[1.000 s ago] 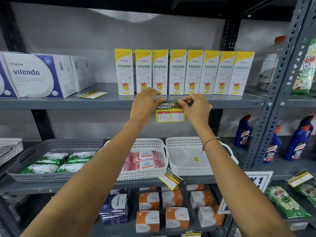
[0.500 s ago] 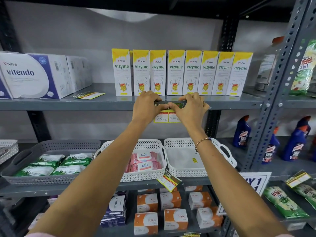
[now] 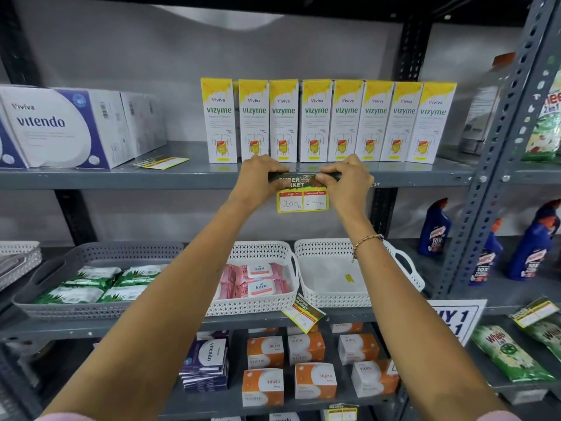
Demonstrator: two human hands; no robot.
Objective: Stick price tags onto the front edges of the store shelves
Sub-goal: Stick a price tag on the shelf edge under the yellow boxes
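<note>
While both hands press along the front edge of the upper shelf [image 3: 121, 179], the price tag [image 3: 302, 194] sits between them, its dark top strip flat against that edge and its yellow lower half with the two handwritten prices hanging free below the lip. The left hand [image 3: 261, 180] pins the tag's left end and the right hand [image 3: 346, 182] pins the right end; the thumbs lie on the strip and the other fingers curl over the shelf's top — a grip that seems meant to squeeze the adhesive part against the metal. The hands are a little apart, each closed on the tag and the shelf edge together, with the "SUPER MARKET" print showing in the gap.

Placement looks deliberate: the tag is just below the row of Vizyme boxes [image 3: 328, 121], towards that row's left half, so the price reads under the goods it belongs to. Judging by the flat strip, the sticking step is close to done here.

Other tags wait elsewhere — one lies loose on the same shelf near the Vitendo boxes [image 3: 63, 129], another hangs askew from the front edge of the middle shelf [image 3: 45, 329] below the white baskets [image 3: 331, 299].
</note>
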